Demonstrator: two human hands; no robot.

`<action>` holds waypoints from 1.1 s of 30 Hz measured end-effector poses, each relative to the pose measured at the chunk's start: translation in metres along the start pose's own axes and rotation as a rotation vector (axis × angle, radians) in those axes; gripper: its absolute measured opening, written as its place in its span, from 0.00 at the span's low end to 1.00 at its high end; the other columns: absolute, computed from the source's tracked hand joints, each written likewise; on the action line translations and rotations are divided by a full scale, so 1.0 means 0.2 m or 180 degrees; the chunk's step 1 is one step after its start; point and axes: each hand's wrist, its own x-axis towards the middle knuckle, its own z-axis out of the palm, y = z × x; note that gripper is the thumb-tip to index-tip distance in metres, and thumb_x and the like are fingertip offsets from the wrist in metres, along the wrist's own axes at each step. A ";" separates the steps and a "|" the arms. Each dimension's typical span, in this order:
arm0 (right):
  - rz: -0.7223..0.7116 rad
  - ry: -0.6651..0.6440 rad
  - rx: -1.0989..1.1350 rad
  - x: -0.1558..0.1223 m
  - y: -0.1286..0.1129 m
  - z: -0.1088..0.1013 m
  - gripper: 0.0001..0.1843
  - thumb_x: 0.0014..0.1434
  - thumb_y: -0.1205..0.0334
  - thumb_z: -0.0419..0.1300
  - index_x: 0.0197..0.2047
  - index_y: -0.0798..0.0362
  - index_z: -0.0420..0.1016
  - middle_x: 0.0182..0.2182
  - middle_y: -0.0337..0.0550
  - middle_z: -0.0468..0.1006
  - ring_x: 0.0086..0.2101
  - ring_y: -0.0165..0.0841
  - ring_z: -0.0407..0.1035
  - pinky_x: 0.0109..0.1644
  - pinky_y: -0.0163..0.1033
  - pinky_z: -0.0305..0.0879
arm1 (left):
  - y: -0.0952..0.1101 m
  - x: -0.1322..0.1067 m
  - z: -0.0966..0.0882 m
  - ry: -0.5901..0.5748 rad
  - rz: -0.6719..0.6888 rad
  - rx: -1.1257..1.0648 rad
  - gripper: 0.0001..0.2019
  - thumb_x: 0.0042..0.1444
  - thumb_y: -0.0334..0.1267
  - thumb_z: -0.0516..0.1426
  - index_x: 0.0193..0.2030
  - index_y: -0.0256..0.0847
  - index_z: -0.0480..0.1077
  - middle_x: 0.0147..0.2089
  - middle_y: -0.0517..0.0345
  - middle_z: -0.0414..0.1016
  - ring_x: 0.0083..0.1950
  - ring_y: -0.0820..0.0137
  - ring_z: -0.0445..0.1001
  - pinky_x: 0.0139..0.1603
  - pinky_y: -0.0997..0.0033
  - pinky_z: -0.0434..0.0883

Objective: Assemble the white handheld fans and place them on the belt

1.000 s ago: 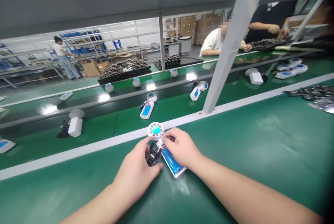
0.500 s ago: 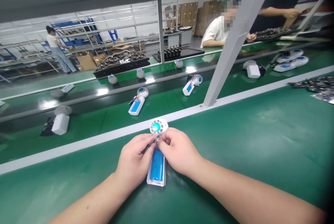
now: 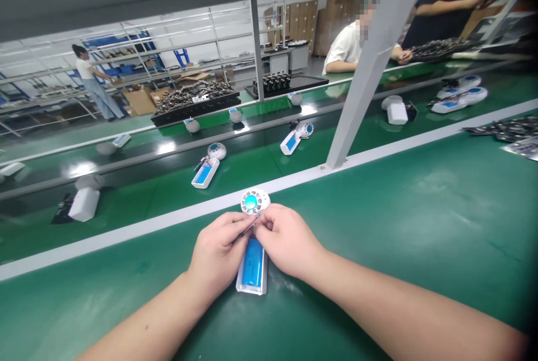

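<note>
A white handheld device with a round vented head and an open handle lies on the green bench in front of me. Inside the handle sits a blue battery pack. My left hand is closed at the device's neck, pinching a thin, dark-edged flat piece, perhaps a circuit board. My right hand is closed from the other side, thumb and finger pressed together by the same piece. Whatever lies between the right fingertips is hidden.
Beyond a pale rail, similar devices lie on a green conveyor. A slanted metal post rises at right. Dark flat parts lie on the bench's far right. Co-workers are across the line.
Devices on the near belt have shifted left, and those on the far lane right. The flat piece has turned slightly between my fingers. A co-worker at far right has lifted a dark bundle.
</note>
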 end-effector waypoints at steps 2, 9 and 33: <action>0.0008 -0.0034 -0.0015 0.00 0.00 0.00 0.10 0.53 0.71 0.56 0.21 0.54 0.67 0.27 0.39 0.71 0.29 0.31 0.65 0.32 0.35 0.58 | 0.00 -0.01 0.00 0.0041 0.0020 0.0043 0.14 0.58 0.27 0.58 0.47 0.44 0.78 0.45 0.57 0.80 0.44 0.73 0.78 0.47 0.77 0.76; -0.0035 0.0325 -0.0006 -0.01 0.01 0.02 0.07 0.52 0.69 0.59 0.24 0.52 0.72 0.28 0.38 0.75 0.32 0.32 0.67 0.36 0.37 0.59 | 0.02 0.00 0.00 0.0168 -0.0199 -0.0028 0.13 0.58 0.27 0.58 0.46 0.47 0.79 0.43 0.59 0.81 0.43 0.73 0.79 0.46 0.77 0.76; -0.0515 0.0407 0.0220 0.05 0.08 0.09 0.09 0.55 0.69 0.58 0.25 0.52 0.73 0.28 0.40 0.74 0.33 0.33 0.68 0.37 0.36 0.61 | -0.01 0.06 -0.03 -0.0121 -0.1057 -0.0792 0.07 0.54 0.31 0.60 0.36 0.44 0.81 0.34 0.58 0.80 0.36 0.70 0.76 0.39 0.72 0.71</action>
